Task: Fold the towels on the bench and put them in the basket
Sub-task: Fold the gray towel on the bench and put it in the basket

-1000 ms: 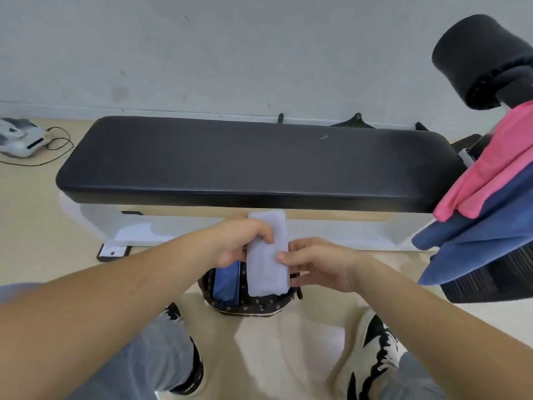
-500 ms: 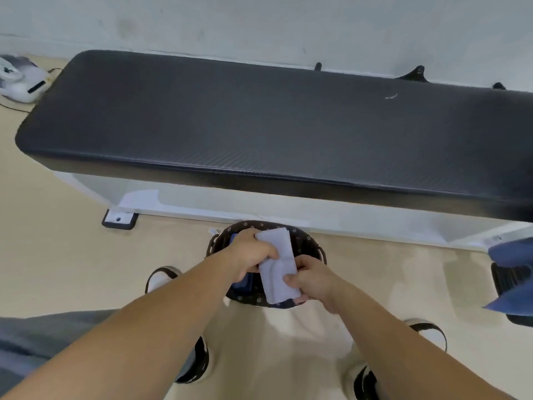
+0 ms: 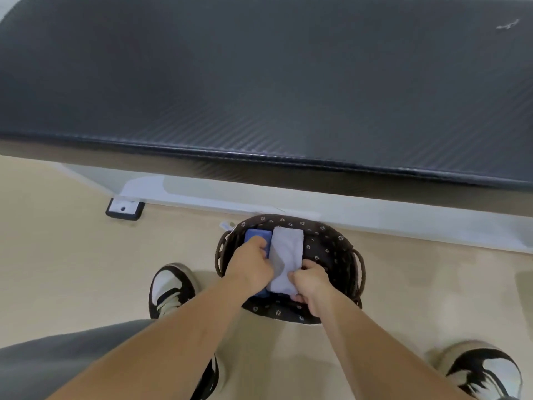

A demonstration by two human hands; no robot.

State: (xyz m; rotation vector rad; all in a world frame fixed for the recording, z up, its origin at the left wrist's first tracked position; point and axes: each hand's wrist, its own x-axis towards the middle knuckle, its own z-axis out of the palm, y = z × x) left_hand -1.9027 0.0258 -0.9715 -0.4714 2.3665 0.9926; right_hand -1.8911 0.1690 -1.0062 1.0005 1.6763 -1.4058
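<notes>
Gripping grey towel (image 3: pixel 287 256) (in basket (image 3: pixel 331 243)): left hand (image 3: pixel 250 265), right hand (image 3: pixel 310 281).

two towels (image 3: pixel 287 256), one basket (image 3: pixel 331 246), one bench (image 3: pixel 259 82)

No words, numbers or brand marks can be read anywhere. The basket (image 3: pixel 331 243) lining carries only small flower motifs, and a pale tag (image 3: pixel 227 226) at its rim is perhaps printed, but too blurred to tell.
</notes>
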